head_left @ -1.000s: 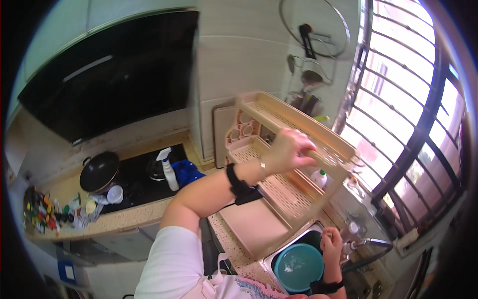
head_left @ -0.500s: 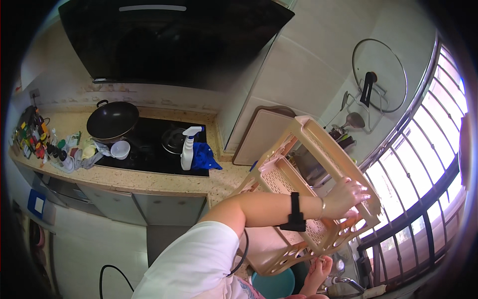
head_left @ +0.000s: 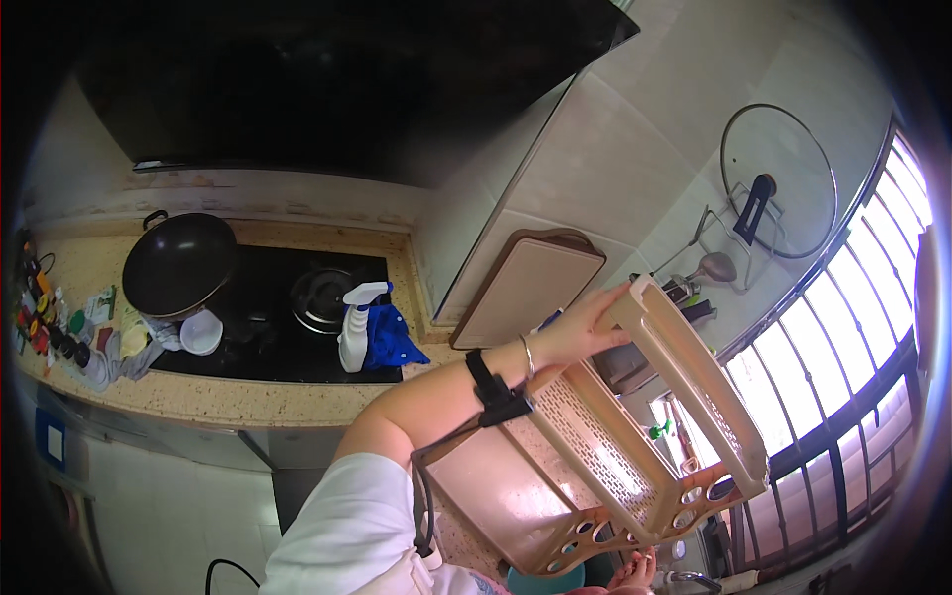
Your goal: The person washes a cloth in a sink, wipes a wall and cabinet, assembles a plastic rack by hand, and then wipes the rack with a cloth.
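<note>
A beige plastic tiered rack (head_left: 605,451), with perforated shelves and round holes in its side, stands tilted at the right. My left hand (head_left: 585,330) reaches across and grips the upper left corner of its top tier, thumb and fingers around the rim. A black strap with a small device (head_left: 496,395) and a bracelet sit on that wrist. At the lower edge of the view, my right hand (head_left: 636,572) is close to the rack's bottom side, fingers curled. Whatever those fingers hold is hidden. Below the rack, part of a teal basin (head_left: 545,581) shows.
Left, a black wok (head_left: 180,263), a white bowl (head_left: 201,333), a spray bottle (head_left: 355,332) and a blue cloth (head_left: 393,337) rest on the hob and counter. A cutting board (head_left: 526,288) leans on the wall. A glass lid (head_left: 778,178) hangs near the barred window (head_left: 833,367). A faucet (head_left: 689,578) stands lower right.
My left hand has moved from the right end of the rack's top tier to its upper left corner. My right hand sits slightly lower in view. The head view has shifted.
</note>
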`<state>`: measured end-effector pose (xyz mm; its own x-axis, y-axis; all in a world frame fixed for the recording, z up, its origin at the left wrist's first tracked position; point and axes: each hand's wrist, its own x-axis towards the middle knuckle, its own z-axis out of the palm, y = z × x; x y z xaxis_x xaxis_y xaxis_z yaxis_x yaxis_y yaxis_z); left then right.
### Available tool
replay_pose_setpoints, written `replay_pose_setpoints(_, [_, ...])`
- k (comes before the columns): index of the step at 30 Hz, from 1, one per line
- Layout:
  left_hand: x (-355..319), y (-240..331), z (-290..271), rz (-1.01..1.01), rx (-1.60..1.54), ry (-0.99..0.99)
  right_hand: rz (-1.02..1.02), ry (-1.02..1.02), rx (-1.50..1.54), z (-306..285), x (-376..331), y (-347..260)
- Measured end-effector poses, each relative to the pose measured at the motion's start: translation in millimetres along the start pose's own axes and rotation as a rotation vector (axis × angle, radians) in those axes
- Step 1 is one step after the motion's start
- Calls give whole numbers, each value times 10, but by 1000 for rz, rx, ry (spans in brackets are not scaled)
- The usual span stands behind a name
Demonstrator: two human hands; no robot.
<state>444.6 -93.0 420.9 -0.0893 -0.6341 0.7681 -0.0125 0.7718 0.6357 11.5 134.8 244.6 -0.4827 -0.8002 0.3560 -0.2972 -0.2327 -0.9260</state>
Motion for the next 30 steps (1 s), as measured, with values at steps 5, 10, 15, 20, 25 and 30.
replay_pose_setpoints(5, [-119, -51, 132, 30, 152, 204, 342, 215, 432, 380, 295, 152])
replay_pose_setpoints(10, [-185, -27, 70, -101, 83, 185, 324, 186, 299, 457, 167, 28])
replay_pose_setpoints(15, [-130, -135, 148, -58, 59, 202, 91, 284, 152, 194, 269, -186])
replay_pose_setpoints(20, [-75, -332, 163, -15, 30, 187, -56, 254, 78, 486, 339, -1117])
replay_pose_setpoints(25, [-43, -268, 203, -80, -191, 136, -198, 109, 150, 621, 405, -1440])
replay_pose_setpoints(30, [-155, 211, 217, 286, 409, 459, -49, -125, 396, 744, 360, -1799])
